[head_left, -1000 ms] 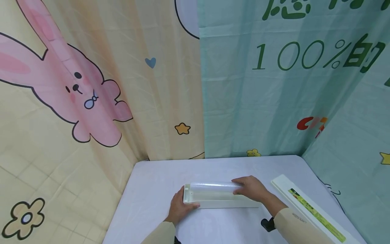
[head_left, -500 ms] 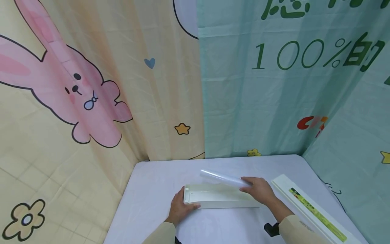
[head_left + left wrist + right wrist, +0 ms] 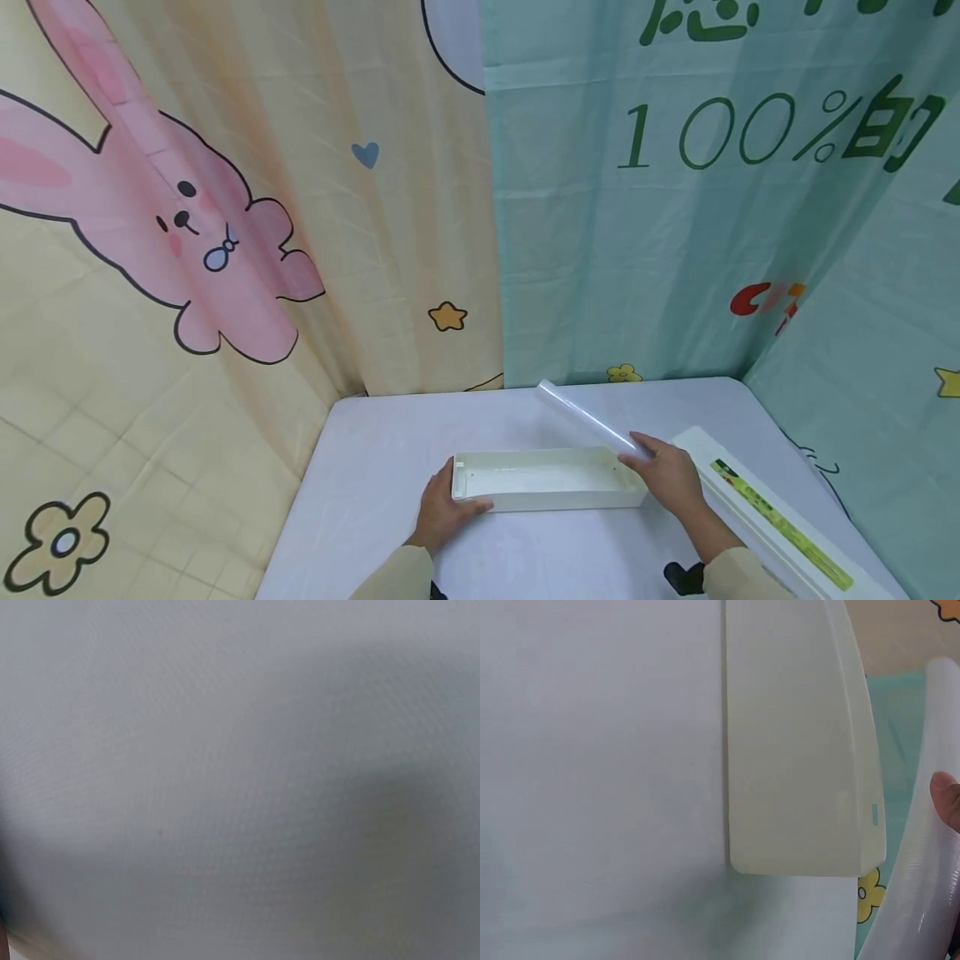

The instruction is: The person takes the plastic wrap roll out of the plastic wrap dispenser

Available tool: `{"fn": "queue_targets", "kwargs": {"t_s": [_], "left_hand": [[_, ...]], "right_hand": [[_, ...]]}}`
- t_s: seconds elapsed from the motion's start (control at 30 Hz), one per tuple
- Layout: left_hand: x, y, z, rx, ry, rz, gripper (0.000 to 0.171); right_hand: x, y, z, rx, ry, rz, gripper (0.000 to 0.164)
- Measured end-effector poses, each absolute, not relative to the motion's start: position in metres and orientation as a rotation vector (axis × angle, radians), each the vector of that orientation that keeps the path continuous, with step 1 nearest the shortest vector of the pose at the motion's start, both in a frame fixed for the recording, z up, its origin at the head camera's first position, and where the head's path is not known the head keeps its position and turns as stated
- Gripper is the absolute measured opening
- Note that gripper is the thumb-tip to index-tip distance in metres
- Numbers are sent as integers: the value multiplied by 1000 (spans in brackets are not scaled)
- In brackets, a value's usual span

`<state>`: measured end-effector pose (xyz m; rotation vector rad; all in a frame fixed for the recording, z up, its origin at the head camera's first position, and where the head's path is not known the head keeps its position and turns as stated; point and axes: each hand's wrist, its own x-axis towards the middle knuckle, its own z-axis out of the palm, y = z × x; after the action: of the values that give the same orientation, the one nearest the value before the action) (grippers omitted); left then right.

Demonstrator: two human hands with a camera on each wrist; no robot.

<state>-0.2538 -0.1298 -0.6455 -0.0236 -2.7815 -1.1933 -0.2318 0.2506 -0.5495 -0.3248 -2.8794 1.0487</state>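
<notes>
A long, whitish open box (image 3: 555, 502) lies lengthwise across the table, its inside bare. My left hand (image 3: 442, 507) grips its left end, thumb on the near wall and fingers round the far side. Up off the box, my right hand (image 3: 670, 479) holds a roll of clear plastic film (image 3: 585, 417) near one end; the roll slants up and away to the left. In the right wrist view, the roll (image 3: 922, 847) runs down the right side with a thumb (image 3: 946, 799) on it, beside the box's wall (image 3: 795, 750). Only blurred white cloth fills the left wrist view.
A long white lid-like piece (image 3: 780, 517) with a green and yellow label lies slanted at the table's right side. White cloth covers the table (image 3: 405, 425). Printed curtains (image 3: 420, 250) stand close behind and on both sides.
My right hand has lifted the film roll out of the box and carried it to the right, its far end swinging up and away. The left hand and the box have stayed put.
</notes>
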Motion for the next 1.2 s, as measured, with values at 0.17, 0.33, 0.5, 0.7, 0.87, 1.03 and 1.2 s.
{"fn": "queue_targets", "kwargs": {"t_s": [0.17,0.33,0.5,0.7,0.87,1.03,1.2], "left_hand": [[-253,-130,-645,-32,-2785,-1203,119],[-253,-130,-646,-44,-2779,-1209,117],[-253,-130,-646,-30,-2785,-1218,116],[-254,-129,-645,-17,-2786,-1224,116],[-252,-129,-644,-28,-2782,-1217,116],[-253,-130,-646,-60,-2776,-1195,116],[-254,-130,-648,-64,-2771,-1205,114]], "right_hand": [[-228,257,-555,-490,-2785,1099,73],[-224,264,-563,-579,-2696,1122,73],[-220,272,-572,-596,-2665,1141,76],[-215,278,-579,-630,-2645,1134,77],[-212,280,-582,-672,-2638,1100,77],[-211,283,-584,-700,-2662,1054,77],[-209,286,-583,-704,-2679,998,70]]}}
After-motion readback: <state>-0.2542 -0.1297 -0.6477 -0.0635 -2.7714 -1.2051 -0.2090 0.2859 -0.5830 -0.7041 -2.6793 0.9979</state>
